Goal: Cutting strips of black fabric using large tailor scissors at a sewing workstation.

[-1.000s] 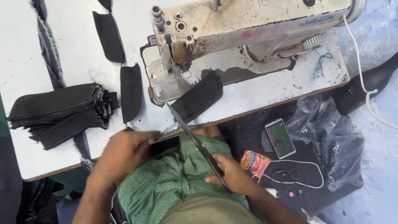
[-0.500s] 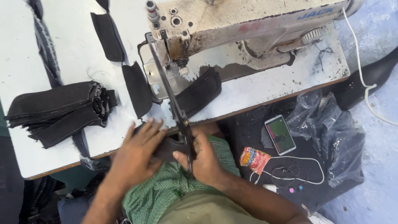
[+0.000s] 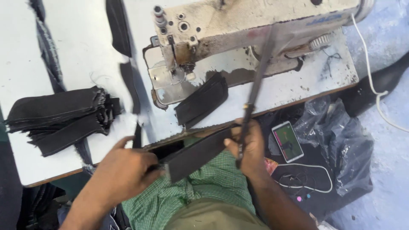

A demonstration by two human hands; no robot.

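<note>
Since the earlier frame the long scissors (image 3: 255, 91) have swung from leaning left toward the needle to standing almost upright and tilted right, their blades now crossing in front of the sewing machine (image 3: 255, 30), and the dark strip of cloth (image 3: 196, 155) has come out flat between the two hands.

The white counter (image 3: 81, 55) fills the upper left of the view, its wooden front edge running just above the person's lap. The worn cream sewing machine sits on the right part of it, with a folded black piece (image 3: 202, 102) lying on its bed just below the needle. On the left of the counter lies a stack of black cloth pieces (image 3: 59, 117), well apart from the hands, and narrow black strips (image 3: 128, 76) trail between the stack and the machine. On the floor at the right a crumpled dark plastic bag (image 3: 341, 140) lies beside a phone (image 3: 287, 141) with a lit screen and a white cable (image 3: 306, 179).

The dark strip of cloth is held over the green checked lap, below the counter edge, slanting up to the right. The left hand (image 3: 121, 170) has its fingers clenched on the strip's lower left end. The right hand (image 3: 251, 147) is at the strip's upper right end, its fingers grasping the handles of the scissors; whether it also pinches the cloth I cannot tell.
</note>
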